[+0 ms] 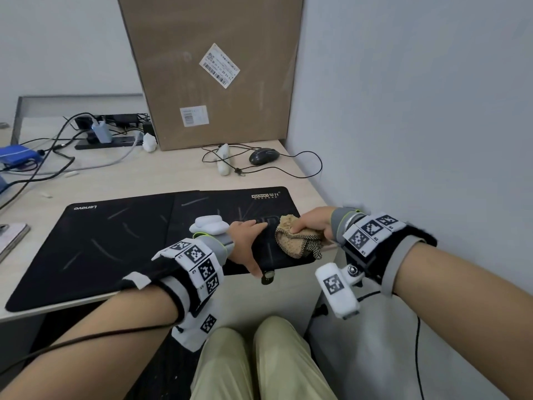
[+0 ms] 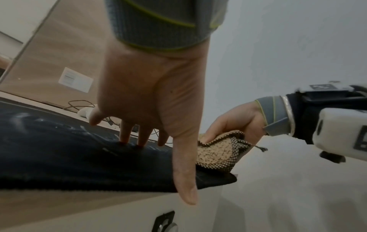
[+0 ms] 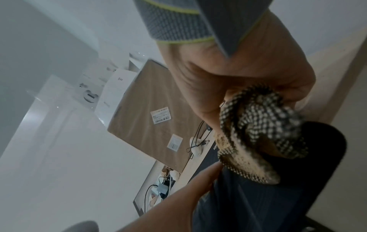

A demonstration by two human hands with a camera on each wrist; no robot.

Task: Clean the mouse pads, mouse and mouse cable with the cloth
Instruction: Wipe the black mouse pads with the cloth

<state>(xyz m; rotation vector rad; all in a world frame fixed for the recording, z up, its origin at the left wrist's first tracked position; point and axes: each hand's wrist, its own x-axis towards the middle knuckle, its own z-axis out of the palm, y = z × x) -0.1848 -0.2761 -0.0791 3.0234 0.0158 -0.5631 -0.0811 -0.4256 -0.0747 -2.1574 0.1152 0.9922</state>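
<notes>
Head view: left hand (image 1: 245,243), fingers flat, pins IPASON mouse pad (image 1: 230,203); right hand (image 1: 313,223) grips bunched cloth (image 1: 297,241). Advice: keep pad pinned, wipe in overlapping strokes over streaks.

Tan cloth (image 1: 294,236) with black-and-white checked underside, black mouse pads (image 1: 115,241), black mouse (image 1: 264,155).

Left hand (image 1: 245,243) flat, fingers (image 2: 125,133) straight and pressing down, thumb hanging over the edge — right hand (image 1: 313,223) beside it, fingers curled tight around a bundle, both forearms reaching forward.
</notes>
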